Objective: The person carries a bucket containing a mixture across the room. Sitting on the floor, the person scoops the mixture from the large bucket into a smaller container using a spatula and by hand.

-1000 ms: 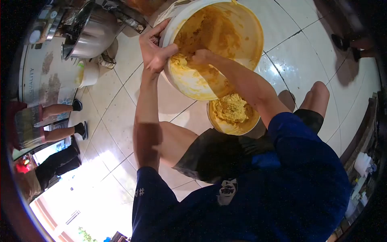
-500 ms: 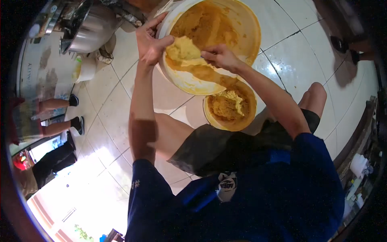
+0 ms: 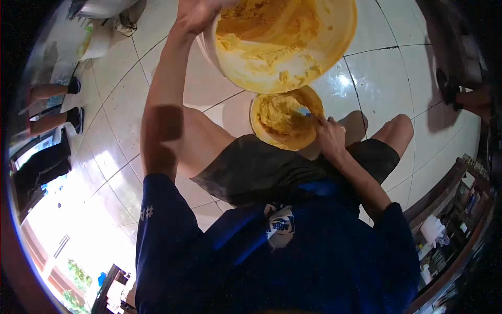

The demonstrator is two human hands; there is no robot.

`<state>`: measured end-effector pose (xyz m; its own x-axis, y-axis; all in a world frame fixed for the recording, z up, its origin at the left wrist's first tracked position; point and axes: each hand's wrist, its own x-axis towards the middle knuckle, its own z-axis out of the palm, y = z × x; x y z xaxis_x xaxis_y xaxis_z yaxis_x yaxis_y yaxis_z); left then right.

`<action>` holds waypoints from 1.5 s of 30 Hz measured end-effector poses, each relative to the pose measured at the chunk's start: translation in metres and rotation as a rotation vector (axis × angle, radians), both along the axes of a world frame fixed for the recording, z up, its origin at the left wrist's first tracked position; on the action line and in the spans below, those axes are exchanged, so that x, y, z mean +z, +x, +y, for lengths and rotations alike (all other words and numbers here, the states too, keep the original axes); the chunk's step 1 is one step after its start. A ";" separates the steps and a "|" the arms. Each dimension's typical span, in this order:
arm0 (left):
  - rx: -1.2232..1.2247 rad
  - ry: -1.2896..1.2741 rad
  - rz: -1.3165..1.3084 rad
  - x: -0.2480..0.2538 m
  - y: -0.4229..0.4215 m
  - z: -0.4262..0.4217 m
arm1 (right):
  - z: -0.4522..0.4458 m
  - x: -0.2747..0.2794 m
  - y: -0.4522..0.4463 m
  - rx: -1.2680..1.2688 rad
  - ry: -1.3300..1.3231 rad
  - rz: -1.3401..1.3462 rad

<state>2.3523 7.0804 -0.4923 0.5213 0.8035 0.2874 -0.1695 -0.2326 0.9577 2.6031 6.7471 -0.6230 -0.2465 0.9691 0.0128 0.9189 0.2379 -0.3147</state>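
My left hand (image 3: pixel 196 15) is closed on the rim of a large white tub (image 3: pixel 346 36), partly cut off by the top edge of the view. The tub tilts toward me, its inside smeared with thick yellow-orange batter (image 3: pixel 261 26). Between my legs, just under the tub's lip, sits a smaller round bucket (image 3: pixel 290 142) holding paler yellow batter (image 3: pixel 280 112). Over its right side, my right hand (image 3: pixel 331 137) grips a scraper (image 3: pixel 305 111). Only a bit of the scraper's light blade and blue part shows; the rest is hidden by the hand and batter.
White floor tiles (image 3: pixel 387 78) surround me. Another person's feet in dark shoes (image 3: pixel 76 120) are at the left, and another foot (image 3: pixel 447 86) at the right. A white pail (image 3: pixel 97 42) stands upper left; a cluttered shelf (image 3: pixel 444 225) is lower right.
My right hand has moved down from the large tub to the small bucket with the scraper. Batter that was on the scraper is now in the bucket. The view has shifted downward.
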 end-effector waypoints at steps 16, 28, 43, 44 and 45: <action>-0.035 0.012 -0.014 0.001 0.007 -0.005 | 0.133 0.065 -0.020 -0.592 0.037 0.891; 0.126 0.058 0.031 -0.011 0.008 -0.012 | 0.265 -0.112 -0.090 -0.292 -0.033 0.240; 0.101 0.052 0.053 -0.008 -0.001 -0.003 | 0.235 0.013 -0.099 -0.578 -0.646 1.558; 0.116 0.040 0.073 -0.007 -0.002 -0.003 | 0.221 0.033 -0.086 -0.588 -0.596 1.503; 0.133 0.026 0.091 -0.007 -0.002 -0.003 | 0.206 0.055 -0.073 -0.596 -0.548 1.444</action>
